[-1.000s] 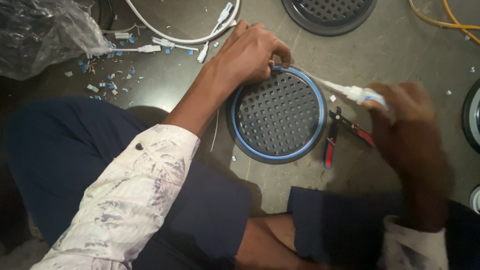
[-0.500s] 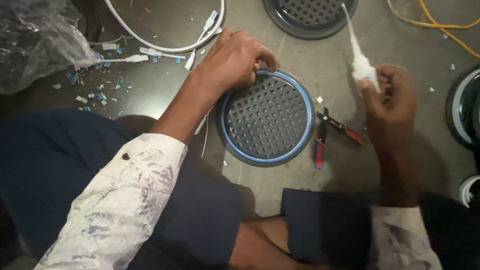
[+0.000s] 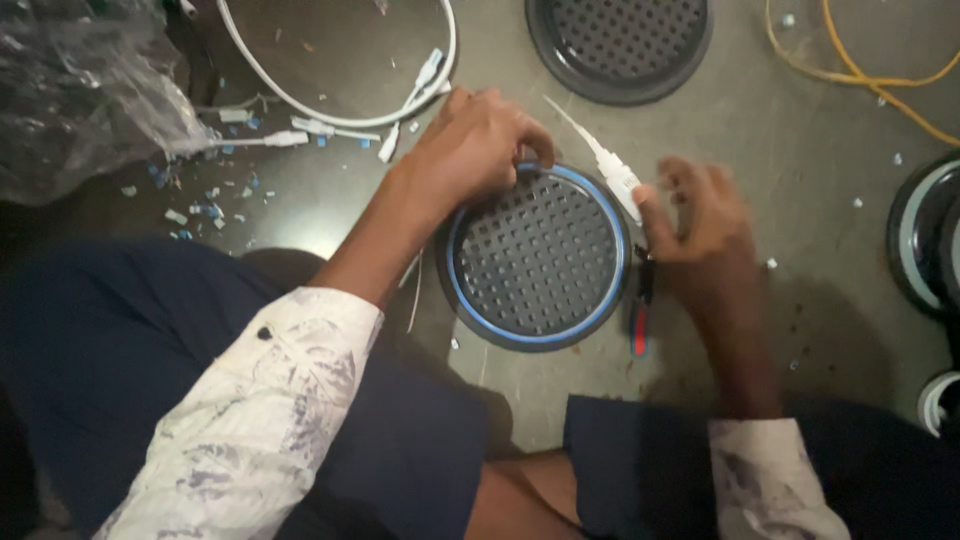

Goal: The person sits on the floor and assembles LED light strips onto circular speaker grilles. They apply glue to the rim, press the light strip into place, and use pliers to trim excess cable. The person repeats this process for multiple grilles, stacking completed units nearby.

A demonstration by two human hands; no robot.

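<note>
One perforated disc [image 3: 540,258] under the gripping left hand [image 3: 478,145]; right hand [image 3: 700,215] pinches one white connector [image 3: 620,180].

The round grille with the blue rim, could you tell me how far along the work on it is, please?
Done: the blue rim circles the round grille. In hand: the left hand grips the grille's top edge while the right hand holds a white connector beside the rim. Left: the connector's wire end points away, not joined; the red-handled pliers lie unused.
</note>
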